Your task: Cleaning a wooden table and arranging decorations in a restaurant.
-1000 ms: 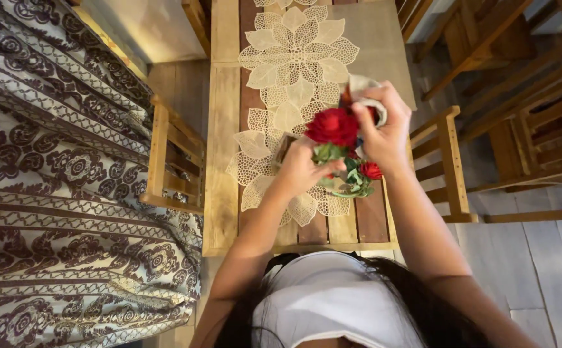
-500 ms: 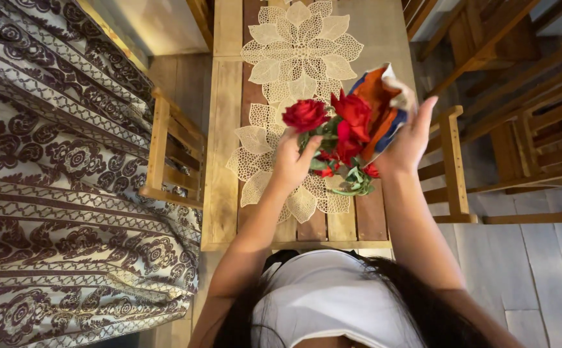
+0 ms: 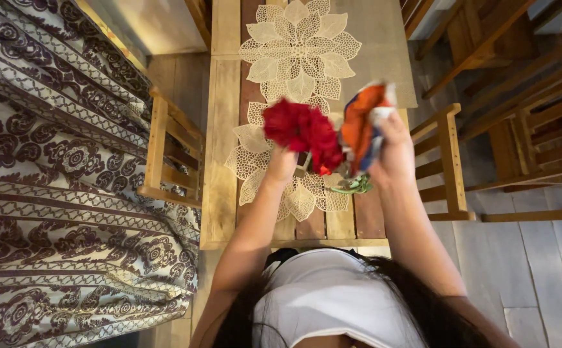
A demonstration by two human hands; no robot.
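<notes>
Left hand: the left hand (image 3: 281, 165) is closed around the stems of a bunch of red roses (image 3: 303, 131), the blooms standing just above the fist and blurred.
Right hand: the right hand (image 3: 391, 154) is clenched on a bunched cloth (image 3: 362, 122) of orange, blue and white, which rises above the fingers and touches the roses on their right side.
Roses: held up over the table, between the two hands; a few green leaves (image 3: 353, 185) lie on the table just below the right hand.
Packages and labels: none can be made out; the cloth shows only blocks of colour.
Under the grip: a cream lace runner (image 3: 300, 51) with a leaf pattern lies along the middle of the wooden table (image 3: 223, 161), running away from the hands.
Edges: the table's near edge lies just below both wrists; its left edge is well to the left of the left hand.
Room left: a wooden chair (image 3: 168, 151) stands just beside the table, then a patterned brown and cream fabric (image 3: 55, 193).
Room right: another wooden chair (image 3: 448, 161) stands close by the right hand, bare floorboards (image 3: 545, 258) beyond it.
</notes>
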